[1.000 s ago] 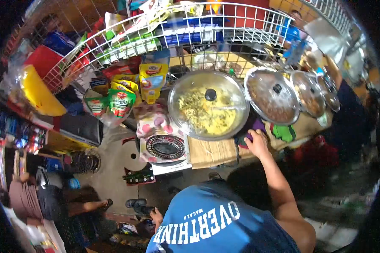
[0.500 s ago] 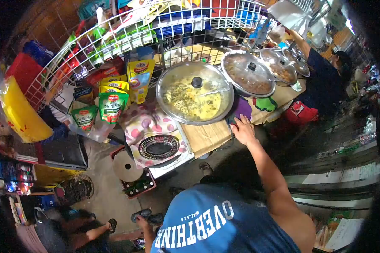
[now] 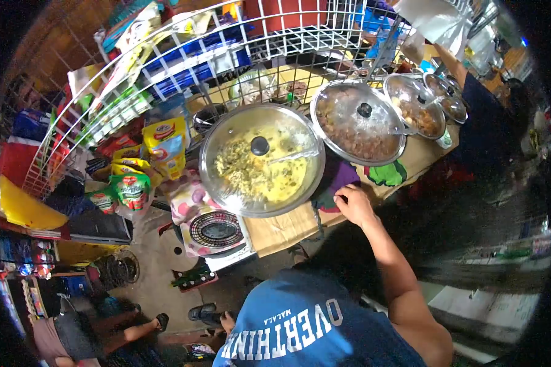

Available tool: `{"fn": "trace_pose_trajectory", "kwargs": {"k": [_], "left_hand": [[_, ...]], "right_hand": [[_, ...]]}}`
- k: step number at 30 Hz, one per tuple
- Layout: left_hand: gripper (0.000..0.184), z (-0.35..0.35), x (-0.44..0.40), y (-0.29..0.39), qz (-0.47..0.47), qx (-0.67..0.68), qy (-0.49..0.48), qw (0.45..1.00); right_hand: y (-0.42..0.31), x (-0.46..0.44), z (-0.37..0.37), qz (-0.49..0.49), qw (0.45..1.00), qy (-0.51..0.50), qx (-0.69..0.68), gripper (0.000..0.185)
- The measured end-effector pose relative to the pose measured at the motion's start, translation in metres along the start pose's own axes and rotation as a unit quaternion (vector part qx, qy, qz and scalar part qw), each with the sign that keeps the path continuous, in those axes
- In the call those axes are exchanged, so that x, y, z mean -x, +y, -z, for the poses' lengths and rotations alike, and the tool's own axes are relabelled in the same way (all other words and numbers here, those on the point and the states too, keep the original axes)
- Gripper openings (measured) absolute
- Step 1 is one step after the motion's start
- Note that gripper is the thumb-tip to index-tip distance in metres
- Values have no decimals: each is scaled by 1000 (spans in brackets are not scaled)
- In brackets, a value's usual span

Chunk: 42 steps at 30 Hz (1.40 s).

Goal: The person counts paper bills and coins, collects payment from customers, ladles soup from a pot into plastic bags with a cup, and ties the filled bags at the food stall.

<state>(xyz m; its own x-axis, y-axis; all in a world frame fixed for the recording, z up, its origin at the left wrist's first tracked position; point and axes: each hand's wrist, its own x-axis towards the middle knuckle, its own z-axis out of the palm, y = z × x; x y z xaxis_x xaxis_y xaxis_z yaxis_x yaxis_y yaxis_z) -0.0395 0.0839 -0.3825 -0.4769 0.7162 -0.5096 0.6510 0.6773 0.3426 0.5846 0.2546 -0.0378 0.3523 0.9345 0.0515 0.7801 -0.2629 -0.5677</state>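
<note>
My right hand (image 3: 355, 205) is at the table's front edge, over a purple cloth (image 3: 338, 181). Its fingers are curled in, and I see nothing held in them. Just left of it stands a wide pan (image 3: 207, 177) of yellow, creamy food under a glass lid (image 3: 275, 131) with a black knob. Behind the hand is a second lidded pan (image 3: 324, 137) of brown, chunky food, with a green cloth (image 3: 387, 174) in front of it. Low beside my blue shirt, only a small part of my left hand (image 3: 228, 322) shows; its fingers are not clear.
More lidded pans (image 3: 415, 105) line the table to the right, near another person's dark sleeve (image 3: 480, 116). A white wire rack (image 3: 275, 46) with packets curves behind. Sauce pouches (image 3: 165, 145) and a black oval basket (image 3: 216, 229) are at left, above a bottle crate (image 3: 196, 278).
My right hand has gone from spread fingers on the purple cloth to curled fingers. The view has shifted, so the yellow-food pan appears lower and farther left.
</note>
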Motion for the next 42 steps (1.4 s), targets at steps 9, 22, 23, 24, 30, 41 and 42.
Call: {"fn": "trace_pose_trajectory", "kwargs": {"k": [9, 22, 23, 24, 30, 41, 42], "left_hand": [[38, 51, 56, 136, -34, 247, -6, 968], [42, 61, 114, 158, 167, 148, -18, 975], [42, 45, 103, 122, 140, 171, -10, 975], [42, 37, 97, 100, 113, 193, -1, 975], [55, 58, 98, 147, 1, 155, 35, 987], [47, 80, 50, 275, -82, 147, 26, 985], [46, 83, 53, 284, -92, 130, 22, 987]], "right_hand": [[33, -3, -17, 105, 987, 123, -21, 9], [40, -8, -18, 93, 989, 114, -10, 10], [41, -9, -19, 92, 989, 116, -10, 12], [41, -10, -19, 90, 989, 113, -14, 12], [42, -19, -26, 94, 982, 163, -5, 14], [47, -23, -30, 94, 982, 165, -6, 14], [48, -22, -31, 92, 982, 164, -9, 15]]}}
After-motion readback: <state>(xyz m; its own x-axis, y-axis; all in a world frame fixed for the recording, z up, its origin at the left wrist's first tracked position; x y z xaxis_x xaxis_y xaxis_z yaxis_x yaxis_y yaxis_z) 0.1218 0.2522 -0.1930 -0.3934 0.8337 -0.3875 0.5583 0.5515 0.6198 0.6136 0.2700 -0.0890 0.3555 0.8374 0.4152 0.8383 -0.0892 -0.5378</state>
